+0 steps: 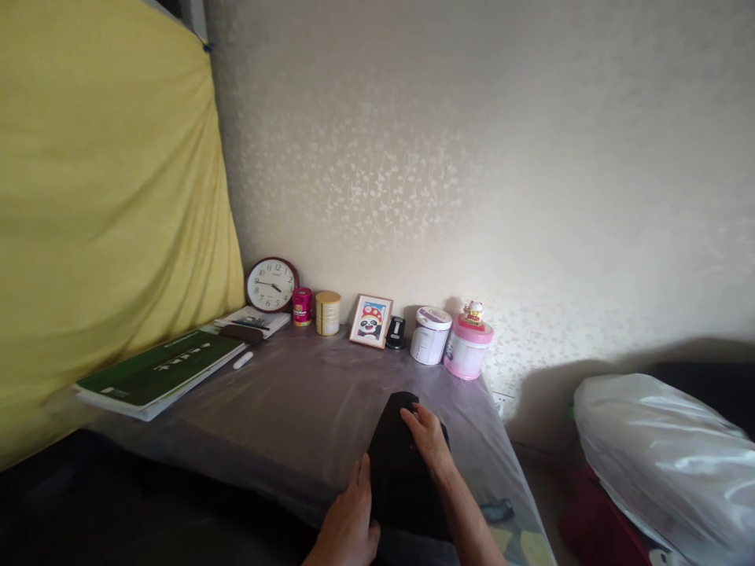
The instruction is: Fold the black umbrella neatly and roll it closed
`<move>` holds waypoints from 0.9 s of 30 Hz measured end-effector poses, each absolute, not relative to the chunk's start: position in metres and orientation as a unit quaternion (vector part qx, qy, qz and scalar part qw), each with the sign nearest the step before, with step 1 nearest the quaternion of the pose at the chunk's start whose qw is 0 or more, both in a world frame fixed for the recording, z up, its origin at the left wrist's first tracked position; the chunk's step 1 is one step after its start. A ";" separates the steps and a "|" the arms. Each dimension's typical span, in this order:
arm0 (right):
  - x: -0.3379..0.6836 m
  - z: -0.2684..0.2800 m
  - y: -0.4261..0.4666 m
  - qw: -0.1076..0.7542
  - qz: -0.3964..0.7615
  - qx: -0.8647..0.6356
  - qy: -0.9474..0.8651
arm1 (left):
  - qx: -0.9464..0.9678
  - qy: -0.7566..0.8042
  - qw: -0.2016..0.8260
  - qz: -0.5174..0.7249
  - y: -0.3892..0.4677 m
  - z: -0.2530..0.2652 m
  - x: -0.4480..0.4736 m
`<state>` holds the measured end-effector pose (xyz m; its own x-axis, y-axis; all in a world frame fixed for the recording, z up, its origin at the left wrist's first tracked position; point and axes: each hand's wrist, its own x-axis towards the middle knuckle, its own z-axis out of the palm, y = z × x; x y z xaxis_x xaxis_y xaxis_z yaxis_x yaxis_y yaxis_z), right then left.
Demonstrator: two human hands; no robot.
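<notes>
A dark black item [398, 472], seemingly of soft fabric, lies at the near edge of the covered table [283, 424]; its exact kind is not clear. My left hand [349, 515] grips its left side, fingers along the edge. Higher up, my right hand [428, 436] has thumb and fingers closed on the upper right part of the same item. The item's lower end is partly hidden by my right forearm.
Along the wall stand a round clock [272, 284], a pink can [302, 306], a yellow tin [328, 313], a framed panda picture [371, 321] and two tubs [430, 336]. A green book [165, 365] lies left. A plastic-wrapped bundle [661, 456] is at the right.
</notes>
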<state>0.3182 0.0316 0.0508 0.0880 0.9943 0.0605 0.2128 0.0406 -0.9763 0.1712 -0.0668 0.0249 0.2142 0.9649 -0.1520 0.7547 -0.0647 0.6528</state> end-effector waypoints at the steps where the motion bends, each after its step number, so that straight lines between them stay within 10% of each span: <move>1: 0.313 0.047 0.035 0.476 0.402 -0.566 -0.539 | 0.713 0.607 0.312 0.163 -0.066 0.025 0.171; 20: 0.289 0.034 0.031 0.303 0.219 -0.569 -0.733 | 0.792 0.588 0.083 0.141 -0.065 0.016 0.156; 27: 0.297 0.034 0.012 0.309 0.098 -0.474 -0.819 | 0.790 0.584 0.150 0.107 -0.051 -0.011 0.173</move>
